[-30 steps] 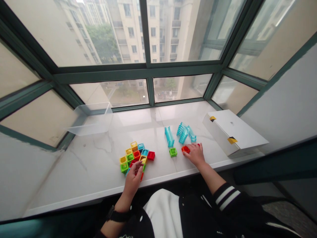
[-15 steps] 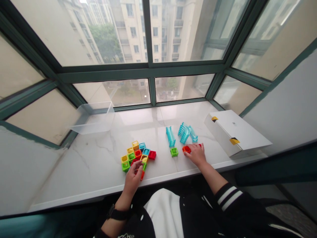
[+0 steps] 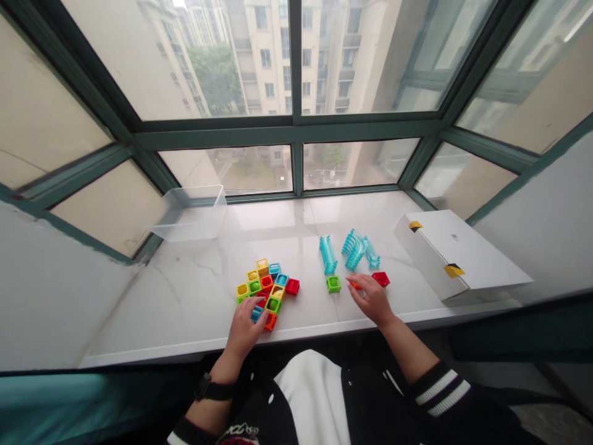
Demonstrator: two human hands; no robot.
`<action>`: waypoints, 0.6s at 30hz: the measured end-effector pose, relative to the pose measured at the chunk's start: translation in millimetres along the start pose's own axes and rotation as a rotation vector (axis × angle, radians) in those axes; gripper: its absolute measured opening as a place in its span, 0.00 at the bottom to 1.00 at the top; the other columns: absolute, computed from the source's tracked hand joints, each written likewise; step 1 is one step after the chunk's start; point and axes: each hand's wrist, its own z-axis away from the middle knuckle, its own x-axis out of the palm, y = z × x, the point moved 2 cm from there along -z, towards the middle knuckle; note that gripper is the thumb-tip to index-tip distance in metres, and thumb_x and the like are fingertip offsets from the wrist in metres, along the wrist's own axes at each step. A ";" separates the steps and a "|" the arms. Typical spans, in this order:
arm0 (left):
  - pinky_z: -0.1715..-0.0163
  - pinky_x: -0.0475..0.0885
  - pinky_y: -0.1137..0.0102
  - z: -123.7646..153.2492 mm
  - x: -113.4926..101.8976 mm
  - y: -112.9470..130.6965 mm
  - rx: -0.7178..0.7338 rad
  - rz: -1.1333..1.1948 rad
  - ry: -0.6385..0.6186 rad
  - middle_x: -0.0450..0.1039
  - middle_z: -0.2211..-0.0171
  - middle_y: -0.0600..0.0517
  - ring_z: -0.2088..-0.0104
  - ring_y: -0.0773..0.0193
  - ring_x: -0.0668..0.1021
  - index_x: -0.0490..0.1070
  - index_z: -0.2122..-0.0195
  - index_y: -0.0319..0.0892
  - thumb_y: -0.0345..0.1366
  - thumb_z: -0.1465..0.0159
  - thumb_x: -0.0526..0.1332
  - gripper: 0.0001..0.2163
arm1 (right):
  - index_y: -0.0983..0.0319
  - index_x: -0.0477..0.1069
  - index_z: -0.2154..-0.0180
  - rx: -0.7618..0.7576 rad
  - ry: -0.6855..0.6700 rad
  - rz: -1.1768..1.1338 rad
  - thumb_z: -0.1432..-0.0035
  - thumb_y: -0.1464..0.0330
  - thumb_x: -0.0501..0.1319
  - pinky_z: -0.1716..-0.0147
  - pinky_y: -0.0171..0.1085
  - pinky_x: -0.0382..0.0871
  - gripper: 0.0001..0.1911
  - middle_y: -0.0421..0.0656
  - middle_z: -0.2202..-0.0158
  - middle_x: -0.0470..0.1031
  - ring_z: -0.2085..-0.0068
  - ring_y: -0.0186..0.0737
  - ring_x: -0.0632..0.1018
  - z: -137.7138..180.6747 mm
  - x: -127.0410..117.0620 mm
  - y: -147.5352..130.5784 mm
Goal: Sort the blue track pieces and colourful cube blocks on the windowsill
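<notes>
My left hand [image 3: 245, 324] lies over the near left part of a cluster of colourful hollow toy blocks [image 3: 266, 283]. Its thumb and fingers curve around a blue block [image 3: 257, 314], beside a green block [image 3: 273, 305] and an orange block [image 3: 270, 322]. My right hand [image 3: 372, 301] reaches palm down, its fingertips on an orange-red block [image 3: 355, 284] that they partly cover. A red block [image 3: 380, 279] lies just beyond its knuckles, and a lone green block [image 3: 333, 284] sits left of its fingertips.
Translucent teal track pieces, one straight [image 3: 328, 254] and one curved [image 3: 354, 249], lie behind the right hand with a smaller piece [image 3: 371, 253]. A clear plastic bin [image 3: 189, 213] stands back left, a white box [image 3: 463, 253] at right. Windows border the marble sill [image 3: 162, 309].
The view has swung slightly left. My left hand has shifted left over the cluster, uncovering green and blue blocks. My right hand has drawn slightly nearer, showing more of the red block.
</notes>
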 end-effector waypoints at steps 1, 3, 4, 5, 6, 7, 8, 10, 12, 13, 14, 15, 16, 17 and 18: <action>0.42 0.73 0.50 0.7 0.9 -0.1 0.027 -0.038 -0.002 0.78 0.49 0.46 0.47 0.48 0.78 0.77 0.48 0.47 0.44 0.32 0.62 0.14 | 0.57 0.79 0.49 0.003 -0.039 -0.064 0.30 0.63 0.59 0.49 0.49 0.77 0.14 0.49 0.54 0.82 0.53 0.49 0.81 -1.3 4.8 -6.9; 0.41 0.72 0.49 1.3 4.0 -0.6 0.062 -0.101 0.004 0.77 0.48 0.45 0.46 0.48 0.77 0.77 0.49 0.47 0.40 0.30 0.59 0.13 | 0.57 0.79 0.48 0.020 -0.164 -0.188 0.30 0.63 0.59 0.55 0.46 0.78 0.14 0.47 0.56 0.83 0.57 0.46 0.82 -4.1 17.9 -21.1; 0.40 0.71 0.48 0.9 6.0 -1.1 0.076 -0.131 0.006 0.77 0.47 0.45 0.45 0.48 0.76 0.78 0.49 0.47 0.38 0.29 0.57 0.13 | 0.57 0.79 0.48 0.029 -0.240 -0.240 0.30 0.63 0.60 0.57 0.44 0.79 0.14 0.47 0.57 0.83 0.59 0.44 0.82 -5.3 25.8 -28.5; 0.40 0.71 0.48 0.1 8.2 -1.8 0.089 -0.163 0.005 0.76 0.46 0.44 0.44 0.48 0.76 0.79 0.50 0.47 0.36 0.28 0.55 0.13 | 0.57 0.79 0.49 0.034 -0.319 -0.279 0.30 0.63 0.60 0.59 0.42 0.79 0.14 0.46 0.58 0.83 0.60 0.43 0.82 -6.3 34.2 -36.1; 0.38 0.70 0.47 -1.2 10.2 -2.8 0.098 -0.199 0.003 0.75 0.45 0.44 0.43 0.47 0.75 0.79 0.50 0.48 0.35 0.28 0.54 0.14 | 0.57 0.79 0.49 0.033 -0.399 -0.307 0.31 0.64 0.60 0.60 0.40 0.78 0.13 0.46 0.58 0.83 0.60 0.42 0.82 -6.8 42.9 -43.8; 0.37 0.68 0.45 -3.0 12.0 -4.1 0.101 -0.237 -0.001 0.75 0.44 0.44 0.40 0.46 0.74 0.80 0.50 0.48 0.34 0.28 0.54 0.15 | 0.57 0.79 0.49 0.029 -0.479 -0.325 0.32 0.64 0.61 0.60 0.39 0.78 0.13 0.45 0.58 0.83 0.61 0.41 0.82 -6.9 51.7 -51.6; 0.36 0.66 0.43 -5.2 13.5 -5.6 0.099 -0.275 -0.004 0.74 0.42 0.43 0.38 0.44 0.72 0.80 0.49 0.48 0.34 0.28 0.54 0.15 | 0.57 0.79 0.49 0.023 -0.554 -0.333 0.33 0.65 0.61 0.60 0.39 0.78 0.13 0.45 0.57 0.83 0.61 0.40 0.82 -6.6 60.5 -59.4; 0.33 0.62 0.40 -10.7 15.3 -8.8 0.090 -0.341 -0.011 0.71 0.37 0.43 0.33 0.41 0.68 0.79 0.46 0.49 0.35 0.28 0.54 0.16 | 0.56 0.79 0.48 0.000 -0.678 -0.329 0.35 0.67 0.63 0.58 0.38 0.77 0.14 0.45 0.55 0.82 0.59 0.39 0.83 -5.3 77.7 -74.6; 0.31 0.58 0.38 -17.6 16.3 -11.0 0.095 -0.389 -0.025 0.67 0.33 0.44 0.29 0.41 0.64 0.77 0.41 0.50 0.37 0.27 0.54 0.17 | 0.55 0.78 0.45 -0.044 -0.766 -0.305 0.36 0.68 0.65 0.54 0.39 0.77 0.18 0.45 0.51 0.81 0.57 0.40 0.82 -4.5 93.8 -89.5; 0.30 0.56 0.38 -21.4 17.0 -11.6 0.103 -0.407 -0.033 0.65 0.31 0.44 0.28 0.41 0.62 0.75 0.39 0.51 0.38 0.27 0.55 0.18 | 0.55 0.77 0.43 -0.073 -0.803 -0.288 0.37 0.68 0.66 0.52 0.39 0.76 0.20 0.45 0.50 0.80 0.56 0.41 0.82 -4.5 101.6 -96.8; 0.30 0.55 0.38 -25.5 18.0 -11.9 0.112 -0.422 -0.043 0.64 0.30 0.43 0.28 0.41 0.62 0.74 0.38 0.50 0.39 0.27 0.55 0.18 | 0.54 0.76 0.41 -0.102 -0.837 -0.266 0.37 0.67 0.67 0.51 0.39 0.76 0.22 0.45 0.49 0.80 0.55 0.41 0.82 -4.8 108.9 -103.9; 0.29 0.54 0.39 -29.5 19.4 -11.9 0.118 -0.436 -0.054 0.63 0.29 0.43 0.27 0.41 0.61 0.74 0.37 0.50 0.40 0.27 0.56 0.19 | 0.54 0.75 0.40 -0.129 -0.868 -0.240 0.38 0.67 0.67 0.51 0.40 0.75 0.24 0.45 0.48 0.80 0.54 0.42 0.82 -5.4 115.9 -110.7; 0.29 0.53 0.39 -33.2 21.5 -11.8 0.122 -0.446 -0.064 0.62 0.28 0.43 0.27 0.40 0.60 0.73 0.36 0.50 0.42 0.26 0.56 0.19 | 0.53 0.73 0.38 -0.153 -0.891 -0.209 0.38 0.66 0.68 0.51 0.40 0.75 0.26 0.46 0.47 0.79 0.53 0.44 0.81 -6.3 122.3 -117.2; 0.29 0.52 0.38 -36.6 24.3 -11.6 0.121 -0.453 -0.073 0.61 0.28 0.43 0.27 0.40 0.60 0.72 0.36 0.49 0.43 0.26 0.56 0.20 | 0.53 0.72 0.37 -0.172 -0.908 -0.179 0.38 0.65 0.68 0.51 0.41 0.75 0.28 0.46 0.46 0.79 0.52 0.46 0.81 -7.4 128.0 -123.2; 0.29 0.52 0.38 -39.3 27.5 -11.4 0.112 -0.457 -0.079 0.60 0.27 0.43 0.26 0.40 0.59 0.72 0.35 0.49 0.43 0.26 0.56 0.20 | 0.53 0.71 0.36 -0.184 -0.921 -0.148 0.38 0.64 0.69 0.51 0.41 0.75 0.29 0.47 0.45 0.78 0.51 0.48 0.81 -8.3 133.1 -128.6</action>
